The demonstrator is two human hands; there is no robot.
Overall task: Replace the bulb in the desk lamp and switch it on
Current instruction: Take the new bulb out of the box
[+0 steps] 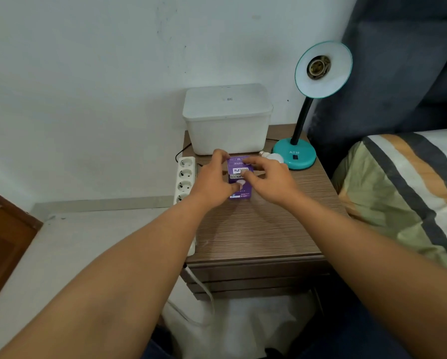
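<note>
A teal desk lamp (295, 156) stands at the back right of the wooden nightstand (256, 229). Its shade (323, 69) tilts toward me and the socket inside is empty. A white bulb (273, 157) lies on the tabletop beside the lamp's base. A purple bulb box (239, 177) sits in the middle of the nightstand. My left hand (213, 181) grips the box from its left side, thumb on its front. My right hand (270, 181) reaches over the box's right side, fingers spread and touching its top.
A white lidded plastic container (227, 120) stands behind the box. A white power strip (185, 180) runs along the nightstand's left edge, with a cable hanging down. A bed with a striped cover (411, 185) lies to the right, against a dark headboard.
</note>
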